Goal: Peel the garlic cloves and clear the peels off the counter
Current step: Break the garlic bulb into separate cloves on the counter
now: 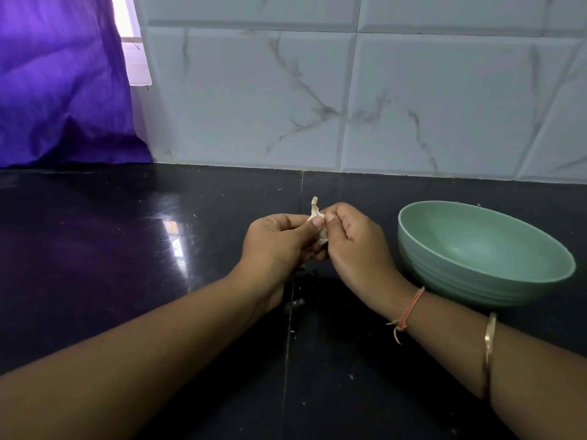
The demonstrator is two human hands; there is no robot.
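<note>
A small garlic clove (pixel 321 234) with pale papery skin is held between both hands above the black counter (pixel 158 249). My left hand (pixel 276 246) pinches it from the left, thumb on top. My right hand (pixel 355 246) pinches it from the right with thumb and fingertips. A curl of loose peel (pixel 314 208) sticks up above the thumbs. Most of the clove is hidden by the fingers. A few tiny peel bits (pixel 297 302) lie on the counter below the hands.
An empty pale green bowl (pixel 540 258) stands on the counter just right of my right hand. A marbled white tiled wall (pixel 349 90) rises behind the counter. A purple cloth (pixel 57 90) hangs at the back left.
</note>
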